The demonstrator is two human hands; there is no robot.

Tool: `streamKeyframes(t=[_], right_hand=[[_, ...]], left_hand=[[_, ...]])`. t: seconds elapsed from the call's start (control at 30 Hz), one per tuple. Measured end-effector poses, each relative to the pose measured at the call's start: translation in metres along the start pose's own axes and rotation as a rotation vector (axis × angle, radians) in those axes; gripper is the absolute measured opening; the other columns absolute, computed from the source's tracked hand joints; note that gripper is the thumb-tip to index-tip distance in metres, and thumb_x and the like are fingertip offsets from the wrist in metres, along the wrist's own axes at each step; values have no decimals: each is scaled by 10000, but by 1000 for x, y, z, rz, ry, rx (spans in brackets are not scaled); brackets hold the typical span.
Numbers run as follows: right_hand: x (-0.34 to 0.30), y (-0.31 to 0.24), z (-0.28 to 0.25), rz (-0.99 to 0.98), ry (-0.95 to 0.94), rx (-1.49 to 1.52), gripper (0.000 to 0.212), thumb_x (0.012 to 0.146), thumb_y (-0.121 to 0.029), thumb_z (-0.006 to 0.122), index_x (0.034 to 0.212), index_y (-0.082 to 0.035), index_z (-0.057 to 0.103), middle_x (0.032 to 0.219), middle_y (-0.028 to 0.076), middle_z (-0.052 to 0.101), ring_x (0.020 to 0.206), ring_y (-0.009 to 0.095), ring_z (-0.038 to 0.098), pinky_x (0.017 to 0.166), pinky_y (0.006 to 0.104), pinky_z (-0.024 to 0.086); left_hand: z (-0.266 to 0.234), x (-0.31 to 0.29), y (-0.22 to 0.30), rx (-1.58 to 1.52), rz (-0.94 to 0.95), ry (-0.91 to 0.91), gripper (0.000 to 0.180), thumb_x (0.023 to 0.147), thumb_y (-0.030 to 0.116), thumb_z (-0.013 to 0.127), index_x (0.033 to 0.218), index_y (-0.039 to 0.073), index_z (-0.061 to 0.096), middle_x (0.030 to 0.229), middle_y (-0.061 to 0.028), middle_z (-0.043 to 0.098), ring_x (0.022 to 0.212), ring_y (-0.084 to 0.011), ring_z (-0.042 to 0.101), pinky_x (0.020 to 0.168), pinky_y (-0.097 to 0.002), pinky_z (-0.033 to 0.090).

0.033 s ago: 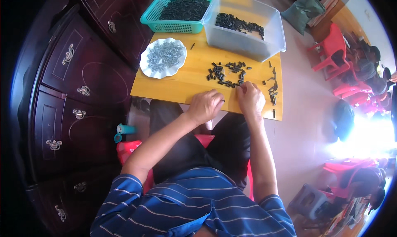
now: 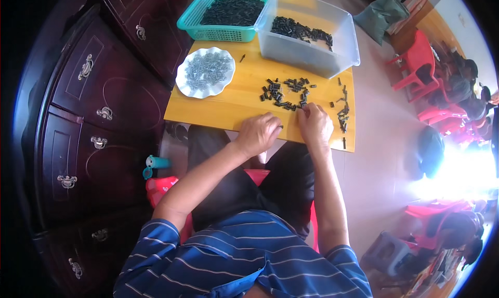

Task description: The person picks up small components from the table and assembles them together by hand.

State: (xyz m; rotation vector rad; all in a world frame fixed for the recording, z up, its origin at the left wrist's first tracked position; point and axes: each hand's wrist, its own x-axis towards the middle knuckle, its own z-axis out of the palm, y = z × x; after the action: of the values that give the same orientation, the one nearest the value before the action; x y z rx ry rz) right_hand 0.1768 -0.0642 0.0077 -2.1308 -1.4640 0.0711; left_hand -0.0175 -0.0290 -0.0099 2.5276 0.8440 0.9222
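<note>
My left hand [image 2: 258, 132] is at the near edge of the yellow wooden table [image 2: 208, 109], fingers closed. A small black piece [image 2: 281, 127] sticks out from its fingertips. To its right, my right hand [image 2: 315, 123] has its fingers pinched together at the near side of a loose group of small black cylindrical pieces [image 2: 285, 106]. Whether one of them is between those fingers is hidden. Thin black pieces with a narrow end [image 2: 343, 112] lie in a scattered row by the table's right edge. A scalloped white plate [image 2: 183, 88] holds many small clear pieces.
At the table's far side stand a green plastic basket [image 2: 217, 35] and a translucent bin [image 2: 301, 59], both containing black pieces. One black piece [image 2: 243, 57] lies near the plate. Dark wooden cabinets [image 2: 125, 85] rise on the left. Red plastic chairs [image 2: 416, 61] stand to the right.
</note>
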Motion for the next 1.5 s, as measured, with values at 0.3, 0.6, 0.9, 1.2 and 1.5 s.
streamKeyframes(t=[0.3, 0.6, 0.9, 1.2, 1.5], right_hand=[[-11, 11, -7, -5, -4, -46, 153, 915, -251, 659, 900, -100, 683, 923, 146, 715, 843, 381, 696, 746, 490, 551], [-38, 7, -19, 53, 155, 293, 134, 949, -145, 656, 1036, -49, 686, 904, 130, 724, 722, 257, 704, 675, 379, 557], [-85, -19, -3, 375, -386, 1239, 221, 1041, -242, 628, 1138, -44, 635, 946, 14, 699, 752, 69, 631, 665, 210, 487], [-86, -16, 0, 418, -386, 1411, 166, 1032, -178, 633, 1133, -47, 627, 901, 4, 686, 727, 61, 608, 674, 206, 487], [-103, -36, -17, 164, -476, 1321, 134, 983, -50, 652, 1103, 9, 650, 857, -1, 664, 752, 61, 625, 693, 222, 523]], left_hand=[[4, -5, -2, -66, -14, 52, 92, 882, 157, 696, 904, 71, 675, 846, -83, 655, 774, -300, 682, 675, -411, 547], [-7, -9, -2, -246, -23, 83, 75, 882, 113, 702, 898, 52, 662, 828, -102, 663, 756, -311, 679, 664, -413, 535], [-17, -9, 18, -282, 46, 63, 83, 891, 108, 710, 923, 47, 663, 836, -124, 661, 768, -332, 670, 672, -414, 531], [-31, 37, 4, -211, -48, 43, 53, 883, 90, 739, 902, 48, 713, 783, -95, 664, 678, -267, 665, 617, -356, 519], [2, 112, -31, 189, -29, -39, 86, 823, 190, 740, 805, 112, 772, 828, -97, 693, 794, -322, 686, 754, -472, 556]])
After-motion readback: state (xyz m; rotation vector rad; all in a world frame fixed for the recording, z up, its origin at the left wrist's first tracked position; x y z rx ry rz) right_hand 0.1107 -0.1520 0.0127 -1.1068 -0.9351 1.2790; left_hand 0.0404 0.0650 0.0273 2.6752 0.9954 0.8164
